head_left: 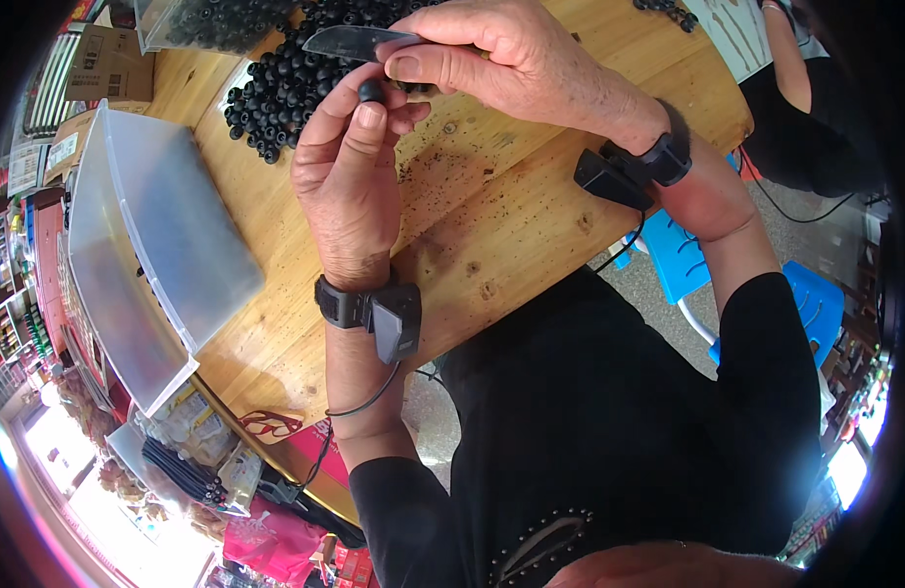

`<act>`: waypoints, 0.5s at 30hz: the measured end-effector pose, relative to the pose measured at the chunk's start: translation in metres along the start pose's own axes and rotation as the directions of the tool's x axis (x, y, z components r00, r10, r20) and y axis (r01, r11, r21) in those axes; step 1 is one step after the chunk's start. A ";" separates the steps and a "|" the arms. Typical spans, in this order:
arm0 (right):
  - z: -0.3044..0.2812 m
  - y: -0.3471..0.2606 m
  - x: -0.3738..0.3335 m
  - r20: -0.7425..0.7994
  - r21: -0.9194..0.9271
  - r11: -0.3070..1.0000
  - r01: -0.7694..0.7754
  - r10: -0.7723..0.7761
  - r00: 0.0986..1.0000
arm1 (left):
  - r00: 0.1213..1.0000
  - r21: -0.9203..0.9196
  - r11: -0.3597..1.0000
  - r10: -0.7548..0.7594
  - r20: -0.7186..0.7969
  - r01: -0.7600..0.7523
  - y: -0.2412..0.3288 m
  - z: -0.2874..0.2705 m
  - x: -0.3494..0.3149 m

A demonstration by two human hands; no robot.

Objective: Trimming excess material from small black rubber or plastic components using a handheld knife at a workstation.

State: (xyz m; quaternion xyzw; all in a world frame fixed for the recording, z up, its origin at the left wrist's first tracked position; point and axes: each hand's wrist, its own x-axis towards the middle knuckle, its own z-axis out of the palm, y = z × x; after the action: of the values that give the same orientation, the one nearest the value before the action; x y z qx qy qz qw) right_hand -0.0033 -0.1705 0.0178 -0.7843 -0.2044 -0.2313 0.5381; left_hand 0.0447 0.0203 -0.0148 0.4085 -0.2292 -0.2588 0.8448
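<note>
My left hand [354,167] pinches a small black rounded piece [371,91] between thumb and fingertips. A short knife [349,42] is gripped in my right hand [501,59], its blade pointing left just above the piece. Whether the edge touches the piece cannot be made out. Past my left hand lies a heap of similar black pieces [276,103], bead-like, several showing a round hole. Dark crumbs [442,176] are scattered over the wooden table [511,235] beside my left hand.
A translucent plastic bin [193,216] stands at the table's left; another bin [217,24] at the far side holds more black pieces. Red-framed glasses [271,423] lie by the near left edge. Blue stools [673,255] and another person's arm [787,59] are at right.
</note>
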 end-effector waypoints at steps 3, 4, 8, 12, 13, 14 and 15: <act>0.000 0.001 0.000 -0.001 0.010 1.000 -0.004 0.004 1.000 | 1.000 -0.015 1.000 -0.008 0.007 0.008 0.000 0.000 0.000; 0.000 0.000 0.000 0.006 0.001 1.000 -0.014 0.014 1.000 | 1.000 -0.017 1.000 -0.008 0.008 0.008 -0.001 0.000 0.000; 0.001 0.002 -0.001 -0.010 -0.040 0.999 0.007 -0.007 1.000 | 1.000 0.023 1.000 0.022 0.005 -0.022 -0.001 -0.001 0.000; 0.000 0.000 -0.001 0.000 -0.074 0.997 0.012 -0.012 1.000 | 0.998 0.093 0.993 0.068 0.010 -0.069 0.000 0.001 -0.001; 0.000 -0.001 -0.001 0.001 -0.073 0.997 0.010 -0.010 1.000 | 0.996 0.107 0.991 0.084 0.020 -0.085 0.000 0.001 -0.001; -0.001 -0.001 0.000 0.003 -0.072 0.997 0.009 -0.008 1.000 | 0.997 0.106 0.991 0.077 0.013 -0.078 0.000 0.001 -0.002; -0.001 -0.001 0.000 0.005 -0.071 0.997 0.007 -0.007 1.000 | 0.997 0.106 0.992 0.071 0.006 -0.071 0.000 0.001 -0.002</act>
State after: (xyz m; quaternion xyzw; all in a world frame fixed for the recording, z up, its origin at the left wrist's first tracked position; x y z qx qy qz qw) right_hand -0.0045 -0.1707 0.0189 -0.8028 -0.1999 -0.2386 0.5085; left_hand 0.0427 0.0208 -0.0145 0.4441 -0.2578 -0.2167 0.8303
